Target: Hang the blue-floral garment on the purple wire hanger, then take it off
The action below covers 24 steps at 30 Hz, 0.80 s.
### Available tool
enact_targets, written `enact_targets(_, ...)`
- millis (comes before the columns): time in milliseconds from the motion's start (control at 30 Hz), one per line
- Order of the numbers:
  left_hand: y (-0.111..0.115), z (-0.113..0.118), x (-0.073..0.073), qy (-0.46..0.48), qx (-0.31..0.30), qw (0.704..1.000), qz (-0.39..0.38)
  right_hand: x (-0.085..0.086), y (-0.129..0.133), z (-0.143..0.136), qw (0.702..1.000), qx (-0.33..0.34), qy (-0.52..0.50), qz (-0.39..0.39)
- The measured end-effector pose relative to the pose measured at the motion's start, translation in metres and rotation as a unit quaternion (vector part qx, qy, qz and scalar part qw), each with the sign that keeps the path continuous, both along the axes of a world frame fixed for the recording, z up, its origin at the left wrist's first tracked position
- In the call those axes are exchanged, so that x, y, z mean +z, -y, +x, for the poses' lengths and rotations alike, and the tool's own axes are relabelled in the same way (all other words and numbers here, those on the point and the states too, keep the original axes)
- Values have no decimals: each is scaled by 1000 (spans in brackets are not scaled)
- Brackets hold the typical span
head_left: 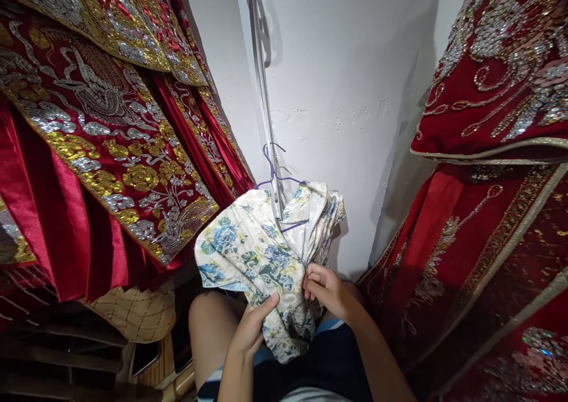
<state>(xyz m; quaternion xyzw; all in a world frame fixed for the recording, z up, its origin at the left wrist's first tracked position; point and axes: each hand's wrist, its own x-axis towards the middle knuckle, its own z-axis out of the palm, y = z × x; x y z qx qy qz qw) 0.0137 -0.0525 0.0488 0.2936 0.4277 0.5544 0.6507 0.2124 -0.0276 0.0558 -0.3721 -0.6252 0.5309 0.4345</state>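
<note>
A cream garment with blue and green flowers (270,254) hangs on purple hangers (271,177) above the person's lap. My left hand (256,325) grips its lower left part, thumb on top and the other fingers hidden behind the cloth. At the front edge of the garment my right hand (323,287) pinches the fabric between bent fingers. The garment's lower end is bunched between the two hands.
Red embroidered garments (102,124) hang on the left, and beaded red garments (497,213) on the right. A metal rail (260,65) runs along the pale wall (337,65). Dark flat objects lie on wooden slats (162,360) at the lower left.
</note>
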Motion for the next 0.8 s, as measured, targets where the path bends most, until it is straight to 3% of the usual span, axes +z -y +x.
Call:
enact_targets(267, -1, -8, -7, -44, 5, 999, -8, 6, 2, -2, 1000, 13, -7, 13)
enact_targets(400, -7, -12, -2, -60, 74, 995, 8, 3, -1, -1, 999, -25, -12, 32)
enact_targets(500, -19, -17, -10, -118, 156, 980, 48, -1, -3, 0, 999, -42, -11, 28)
enact_targets(600, -28, -20, -25, -223, 307, 918, 113, -4, -4, -3, 999, -40, -17, 19)
enact_targets(700, -25, -14, -32, -326, 451, 801, 222, -4, -3, -11, 999, -29, -18, 4)
enact_targets(733, -22, -9, -32, -348, 461, 773, 263, -4, -3, -14, 999, -27, -19, 2)
enact_targets(767, -20, -4, -31, -368, 434, 765, 301, -3, -3, -17, 999, -27, -19, 1)
enact_targets(800, -17, 2, -30, -386, 374, 777, 329, -3, -2, -21, 999, -29, -19, 0)
